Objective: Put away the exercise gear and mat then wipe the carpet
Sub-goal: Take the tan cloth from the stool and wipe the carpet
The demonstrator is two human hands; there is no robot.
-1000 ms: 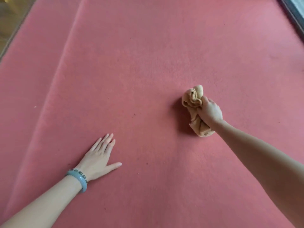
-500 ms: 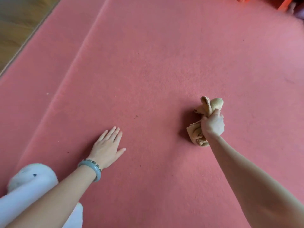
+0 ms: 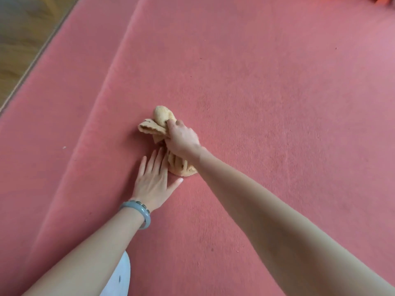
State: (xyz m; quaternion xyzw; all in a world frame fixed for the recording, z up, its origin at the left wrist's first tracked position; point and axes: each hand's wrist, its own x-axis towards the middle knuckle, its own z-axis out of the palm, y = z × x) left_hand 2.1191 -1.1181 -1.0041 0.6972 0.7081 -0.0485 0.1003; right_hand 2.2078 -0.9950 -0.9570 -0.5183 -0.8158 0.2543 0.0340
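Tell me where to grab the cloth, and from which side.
Grip the cloth round its bunched middle, from above, as the right hand does. It lies crumpled and long on the carpet with both ends spilling out, so the middle likely gathers most folds. The left hand lies flat beside its near end.

This is a room in a home, seen only at floor level. A large salmon-red carpet (image 3: pixel 277 103) fills nearly the whole view, with 1 long ridge (image 3: pixel 101 90) running through it. At the upper left it ends in a pale edging strip (image 3: pixel 34 60), beyond which lies wood-look flooring (image 3: pixel 19 50). The cleaning is done by hand. A bare right hand (image 3: pixel 181 138) grips a crumpled tan cloth (image 3: pixel 162 118) on the pile. The left hand (image 3: pixel 152 180) lies flat beside it, with a grey-blue bangle (image 3: pixel 143 212) on the wrist.
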